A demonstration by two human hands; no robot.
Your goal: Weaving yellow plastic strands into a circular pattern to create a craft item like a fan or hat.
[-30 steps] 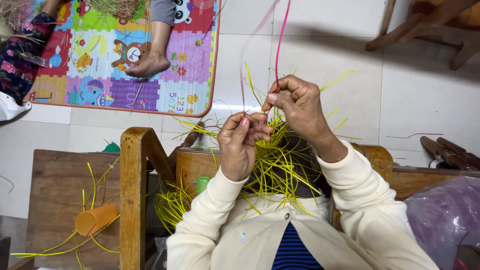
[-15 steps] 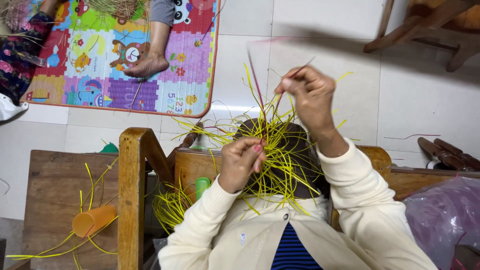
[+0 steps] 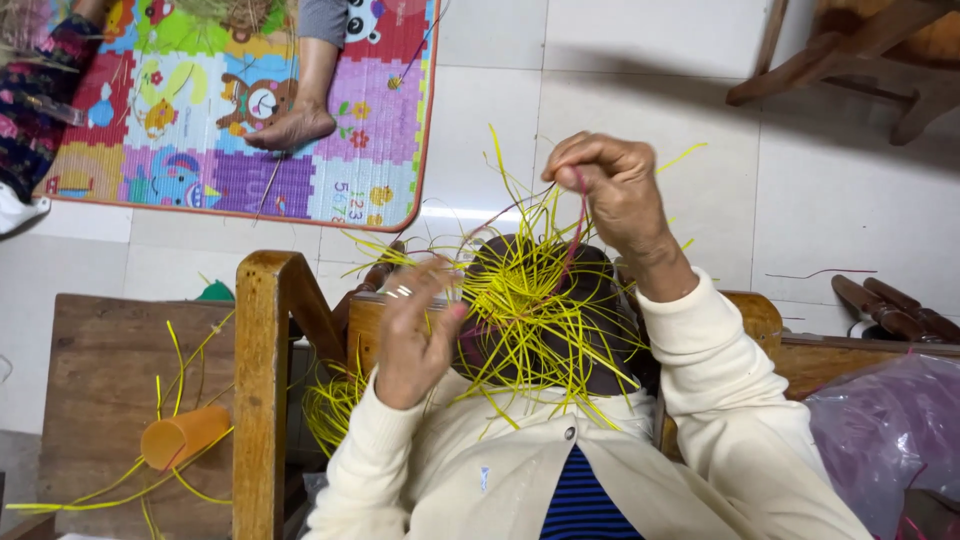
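A dark round woven piece [image 3: 590, 330] bristling with yellow-green strips [image 3: 520, 300] rests in my lap. My left hand [image 3: 415, 335], slightly blurred, is on its left edge, fingers bent against the strips. My right hand [image 3: 610, 190] is raised above it, fingers pinched on a thin red strand [image 3: 573, 240] that runs down into the weave. Both arms wear cream sleeves.
A wooden chair frame [image 3: 262, 380] stands at my left, beside a wooden board [image 3: 95, 370] with an orange cup [image 3: 185, 437] and loose yellow strips. Another person's bare foot [image 3: 290, 128] rests on a colourful play mat [image 3: 250, 110]. A purple plastic bag [image 3: 885, 440] lies at right.
My right hand has pulled the red strand up and to the right, away from the left hand. My left hand has dropped to the woven piece's left edge.
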